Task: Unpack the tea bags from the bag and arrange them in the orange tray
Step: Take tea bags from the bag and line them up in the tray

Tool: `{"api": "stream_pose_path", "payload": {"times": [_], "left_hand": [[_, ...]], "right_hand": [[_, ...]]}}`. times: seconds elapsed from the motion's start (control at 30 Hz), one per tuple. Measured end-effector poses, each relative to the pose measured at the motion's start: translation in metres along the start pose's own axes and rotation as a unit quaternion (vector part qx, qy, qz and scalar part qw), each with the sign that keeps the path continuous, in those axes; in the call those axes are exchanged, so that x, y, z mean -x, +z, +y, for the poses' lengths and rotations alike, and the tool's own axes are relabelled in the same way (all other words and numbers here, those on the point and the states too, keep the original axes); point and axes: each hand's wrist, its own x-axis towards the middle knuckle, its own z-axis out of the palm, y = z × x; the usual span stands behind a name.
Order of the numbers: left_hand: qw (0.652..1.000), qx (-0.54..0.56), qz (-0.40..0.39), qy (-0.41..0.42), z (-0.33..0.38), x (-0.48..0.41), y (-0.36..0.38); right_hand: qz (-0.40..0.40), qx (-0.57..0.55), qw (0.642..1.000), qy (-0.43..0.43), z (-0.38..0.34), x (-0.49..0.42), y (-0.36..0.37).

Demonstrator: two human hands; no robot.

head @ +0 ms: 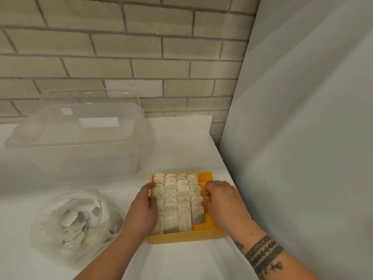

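Four rows of tea bags (pixel 177 199) stand packed on edge in the orange tray (pixel 210 226), running from its near wall to its far wall; the fourth row stops short of the near wall, and the strip to its right shows bare orange floor. The tray is rigid, square-cornered plastic and sits on a smooth white counter (pixel 181 259), close to the counter's right edge. The left hand (pixel 141 209) lies over the tray's left wall with thumb and bent fingers against the first row. The right hand (pixel 222 201) rests over the bare strip, fingertips curled against the fourth row. Whether either hand actually grips a bag cannot be told. To the near left, well apart from the tray, a clear, crumpled plastic bag (pixel 96 199) holds a loose heap of round, pale tea bags. Far left stands a large transparent lidded container (pixel 80 142) with rounded corners. A pale brick wall (pixel 121 57) bounds the far side and a plain grey panel (pixel 302 118) the right, leaving open counter between bag and tray.
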Motion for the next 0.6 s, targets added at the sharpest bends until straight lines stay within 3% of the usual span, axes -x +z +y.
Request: {"api": "stream_pose_path", "payload": {"times": [0.07, 0.17, 0.43, 0.6], "left_hand": [[1.0, 0.002, 0.006, 0.001, 0.0, 0.0, -0.001], [1.0, 0.001, 0.012, 0.0, -0.004, -0.002, 0.001], [1.0, -0.004, 0.006, 0.005, -0.002, -0.001, 0.003], [1.0, 0.003, 0.003, -0.003, -0.001, 0.001, 0.002]], "right_hand": [[-0.054, -0.043, 0.997, 0.034, -0.009, 0.012, -0.002], [-0.12, -0.024, 0.991, 0.05, -0.022, 0.021, 0.01], [-0.112, -0.007, 0.991, 0.075, -0.028, 0.022, 0.02], [-0.117, -0.14, 0.972, 0.148, -0.028, 0.018, 0.012]]}}
